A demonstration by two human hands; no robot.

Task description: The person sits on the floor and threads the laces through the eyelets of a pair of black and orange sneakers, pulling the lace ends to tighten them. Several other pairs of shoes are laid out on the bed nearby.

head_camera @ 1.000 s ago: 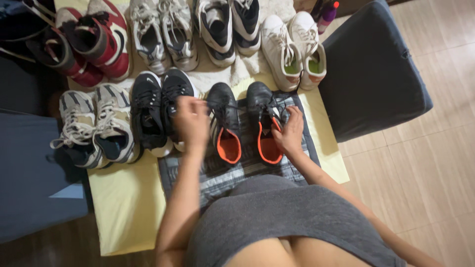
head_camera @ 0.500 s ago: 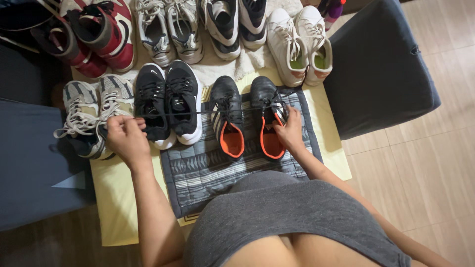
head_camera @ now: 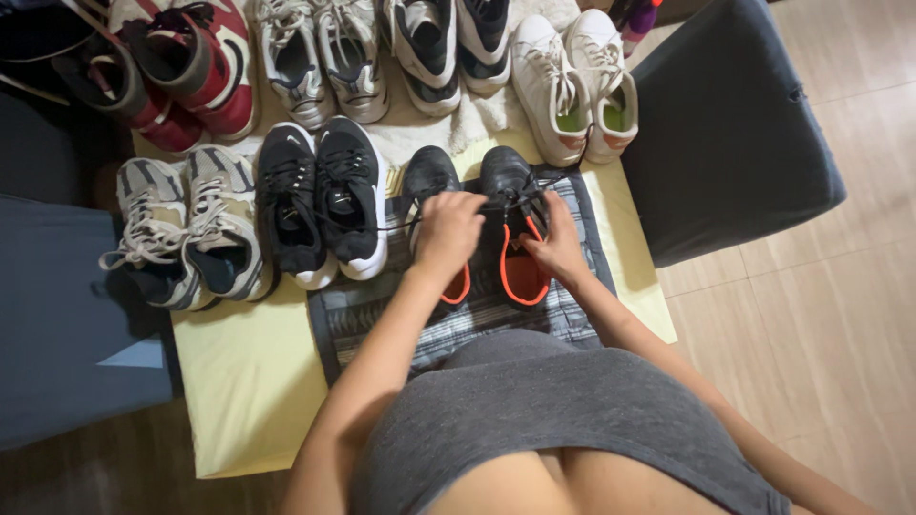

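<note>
Closest in, the left hand (head_camera: 448,232) is curled into a fist over the left black shoe (head_camera: 431,181), pinching the black lace (head_camera: 382,225), which trails off slack toward the black sneakers (head_camera: 324,200). Just beside it, the right hand (head_camera: 558,243) has its fingers folded over the inner edge of the right black shoe (head_camera: 510,219), at the orange lining. Both shoes lie on the grey mat (head_camera: 382,315), toes pointing away from the person, so the lace eyelets sit right between the two hands. Farther off stand white sneakers (head_camera: 572,86).
</note>
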